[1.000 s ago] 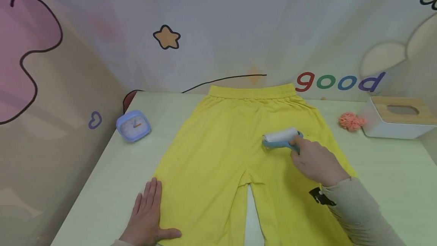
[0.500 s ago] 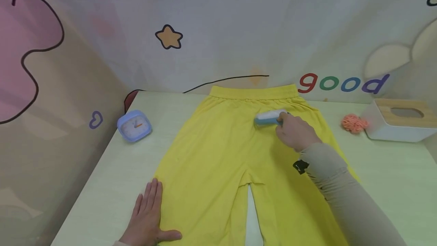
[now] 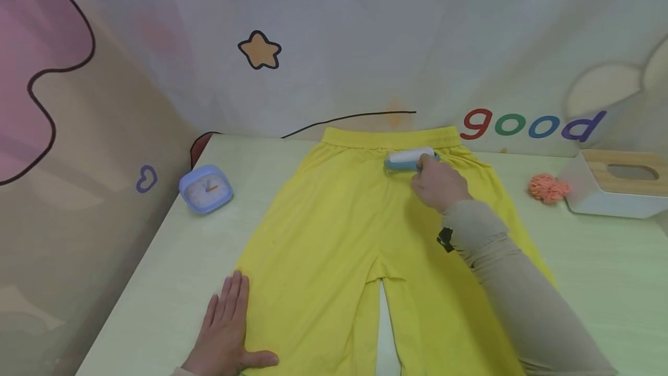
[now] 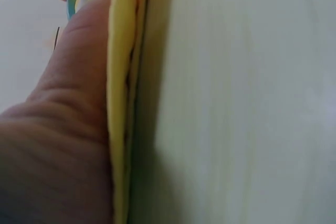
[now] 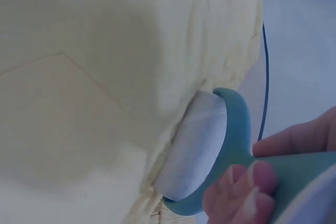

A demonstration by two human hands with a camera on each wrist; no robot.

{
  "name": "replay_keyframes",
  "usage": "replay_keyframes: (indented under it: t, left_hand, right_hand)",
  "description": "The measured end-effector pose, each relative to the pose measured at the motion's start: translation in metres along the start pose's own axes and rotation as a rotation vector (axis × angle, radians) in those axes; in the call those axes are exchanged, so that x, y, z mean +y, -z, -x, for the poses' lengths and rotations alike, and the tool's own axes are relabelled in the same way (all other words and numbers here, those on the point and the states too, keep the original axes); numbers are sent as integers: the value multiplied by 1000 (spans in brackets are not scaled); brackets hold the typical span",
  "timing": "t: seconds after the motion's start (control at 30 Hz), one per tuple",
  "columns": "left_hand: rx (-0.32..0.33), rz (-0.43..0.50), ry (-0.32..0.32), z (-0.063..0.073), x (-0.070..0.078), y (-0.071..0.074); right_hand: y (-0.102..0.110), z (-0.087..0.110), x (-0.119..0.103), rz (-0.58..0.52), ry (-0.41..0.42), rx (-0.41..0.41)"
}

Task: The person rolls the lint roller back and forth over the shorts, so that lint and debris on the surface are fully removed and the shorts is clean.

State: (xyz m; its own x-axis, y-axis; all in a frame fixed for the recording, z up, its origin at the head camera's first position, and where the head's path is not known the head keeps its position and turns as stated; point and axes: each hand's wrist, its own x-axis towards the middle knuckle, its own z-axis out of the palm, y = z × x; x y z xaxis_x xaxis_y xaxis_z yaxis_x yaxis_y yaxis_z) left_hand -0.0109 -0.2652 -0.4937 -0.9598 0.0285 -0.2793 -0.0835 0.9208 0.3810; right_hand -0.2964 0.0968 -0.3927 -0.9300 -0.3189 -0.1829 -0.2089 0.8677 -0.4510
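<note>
Yellow trousers [image 3: 313, 219] lie spread on the pale table, waistband toward the back wall. My right hand [image 3: 441, 184] grips the handle of a lint roller [image 3: 410, 156], its white roll just below the waistband. In the right wrist view, the white roll of the lint roller [image 5: 194, 145] touches the cloth, and fingers [image 5: 239, 195] wrap the blue-green handle. My left hand [image 3: 221, 324] rests flat on the left edge of the trousers, thumb spread out over the cloth. The left wrist view shows that hand [image 4: 68, 98] beside the yellow cloth edge [image 4: 123, 77].
A blue clock [image 3: 206, 189] stands at the table's left edge. On the right, a coral-coloured bundle of yarn-like loops [image 3: 548, 188] lies against a white tissue box [image 3: 616, 193] with a wooden lid. A patterned cloth wall [image 3: 334, 45] closes off the back.
The right hand has moved the lint roller up the trousers, from mid-hip to near the waistband, and slightly left. The left hand has stayed in place.
</note>
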Motion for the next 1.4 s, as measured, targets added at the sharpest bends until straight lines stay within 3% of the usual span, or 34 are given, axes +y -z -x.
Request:
replay_keyframes:
  t: [0.23, 0.4, 0.53, 0.63, 0.73, 0.87, 1.17, 1.27, 1.4]
  left_hand:
    - [16, 7, -11, 2, 1, 1]
    - [22, 14, -20, 3, 1, 1]
    - [50, 16, -43, 1, 2, 0]
    - [49, 15, -44, 0, 4, -1]
    - [24, 19, -26, 1, 5, -1]
    - [7, 7, -3, 1, 5, 0]
    - [40, 8, -14, 2, 1, -6]
    - [46, 8, -19, 1, 1, -6]
    - [47, 6, -25, 1, 1, -5]
  right_hand:
    - [-2, -12, -1, 6, -18, 62]
    - [-5, -15, 3, -49, -22, 106]
    - [-11, -13, 14, -103, -24, 194]
    - [-10, -5, 20, -127, -20, 210]
    - [-1, 14, 22, -126, -15, 203]
    - [11, 57, 31, -109, -10, 194]
    - [13, 169, 94, -52, -95, -5]
    - [10, 186, 107, -69, -137, -47]
    - [11, 187, 108, -84, -144, -67]
